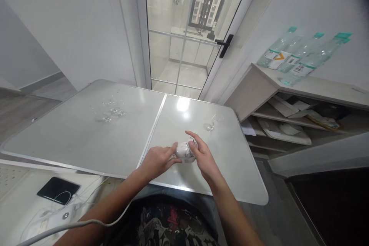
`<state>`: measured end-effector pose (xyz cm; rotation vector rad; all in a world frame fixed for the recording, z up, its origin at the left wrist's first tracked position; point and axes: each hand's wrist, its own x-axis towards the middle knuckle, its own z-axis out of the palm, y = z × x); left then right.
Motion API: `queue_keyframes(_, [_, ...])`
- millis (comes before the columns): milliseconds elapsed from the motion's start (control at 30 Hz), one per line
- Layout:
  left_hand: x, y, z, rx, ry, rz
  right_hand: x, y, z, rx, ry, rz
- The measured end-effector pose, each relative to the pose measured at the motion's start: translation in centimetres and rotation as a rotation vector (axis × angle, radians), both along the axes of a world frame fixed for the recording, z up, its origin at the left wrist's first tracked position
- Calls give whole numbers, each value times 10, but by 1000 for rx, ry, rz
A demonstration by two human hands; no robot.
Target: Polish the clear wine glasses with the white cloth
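Note:
Just above the near edge of the table, both hands are closed on a clear glass (pixel 186 158) held tilted on its side. White thin material, like cloth or tissue, shows at the glass; I cannot tell whether it lies inside or around it. My left hand (pixel 160 160) grips the left end between thumb and fingers. At the other end, my right hand (pixel 203 155) presses its thumb on the white material, its index finger stretched out. Beyond the right hand, another clear stemmed glass (pixel 211 125) lies on the table.
Several clear glasses (pixel 113 112) are grouped on the left half of the grey folding table (pixel 127 142). A black tablet (pixel 58 190) and cables are at lower left. Plastic bottles (pixel 300 67) stand on a shelf unit (pixel 265 75) at right. A glass door (pixel 178 46) is ahead.

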<state>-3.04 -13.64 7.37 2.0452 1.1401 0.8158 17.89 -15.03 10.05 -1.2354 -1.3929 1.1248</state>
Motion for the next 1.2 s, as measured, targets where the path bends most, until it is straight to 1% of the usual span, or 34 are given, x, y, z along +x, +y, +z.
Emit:
queue_keyframes(33, [0, -2, -2, 93, 41, 11, -3, 0, 1, -54, 39, -49])
queue_keyframes(67, [0, -4, -3, 127, 53, 12, -5, 0, 3, -92, 69, -88])
queue_keyframes(100, [-1, -6, -3, 104, 28, 14, -7, -1, 5, -105, 79, -95])
queue_keyframes(133, [-1, -8, -3, 43, -19, 14, -6, -1, 7, -88, 73, -63])
queue_keyframes(167, [-2, -9, -2, -26, -69, 13, -5, -2, 9, -55, 59, -1])
queue_keyframes(233, [-3, -9, 4, -238, -169, -44, 2, -2, 13, 14, 37, 173])
queue_keyframes(300, [-4, -8, 10, -543, -274, -164, 11, 0, 14, 72, 36, 307])
queue_keyframes(367, [-4, -7, 16, -829, -386, -257, 17, 3, 11, 131, 42, 357])
queue_keyframes(400, [-3, -7, 17, -899, -421, -261, 18, 5, 9, 154, 40, 350])
queue_keyframes(433, [-2, -6, 17, -871, -424, -220, 18, 7, 8, 168, 31, 323])
queue_keyframes(467, [-2, -6, 15, -764, -393, -157, 16, 8, 6, 163, 15, 288])
queue_keyframes(500, [-1, -6, 12, -601, -332, -86, 13, 10, 5, 140, -2, 245])
queue_keyframes(533, [-1, -6, 8, -405, -252, -19, 9, 10, 5, 96, -17, 199])
queue_keyframes(600, [0, -7, 0, -45, -84, 68, 1, 9, 6, -15, -16, 105])
queue_keyframes(633, [0, -7, -4, 69, -23, 86, -3, 8, 7, -52, 3, 60])
queue_keyframes(667, [0, -8, -5, 125, 11, 92, -7, 7, 8, -65, 23, 19])
queue_keyframes(700, [1, -8, -6, 125, 11, 97, -9, 5, 10, -55, 36, -7])
queue_keyframes(733, [1, -8, -4, 68, -22, 95, -11, 3, 12, -33, 39, -7])
queue_keyframes(767, [1, -8, -2, -42, -84, 82, -11, 1, 13, -7, 38, 18])
queue_keyframes(800, [0, -8, 2, -198, -162, 48, -10, 0, 14, 16, 38, 61])
queue_keyframes(833, [0, -7, 5, -388, -250, -6, -8, -1, 13, 33, 39, 109])
queue_keyframes(900, [-2, -6, 12, -792, -420, -144, -2, -2, 10, 68, 35, 209])
queue_keyframes(933, [-3, -5, 14, -959, -489, -202, 2, -2, 7, 100, 29, 225])
queue_keyframes(967, [-4, -5, 15, -1082, -542, -238, 6, -1, 3, 141, 22, 203])
queue_keyframes(1000, [-4, -4, 16, -1154, -583, -247, 10, 0, -1, 192, 31, 123])
queue_keyframes(1033, [-5, -4, 16, -1174, -610, -229, 14, 2, -4, 240, 67, -12])
queue_keyframes(1067, [-5, -5, 16, -1146, -626, -185, 17, 4, -5, 275, 126, -159])
queue_keyframes(1100, [-5, -6, 17, -1079, -635, -130, 21, 6, -6, 291, 200, -292])
queue_keyframes(1133, [-4, -7, 18, -994, -640, -78, 24, 8, -6, 282, 278, -379])
queue_keyframes(1167, [-3, -8, 19, -908, -646, -40, 25, 10, -5, 256, 350, -409])
queue_keyframes(1200, [-1, -9, 21, -841, -648, -31, 25, 11, -4, 219, 413, -391])
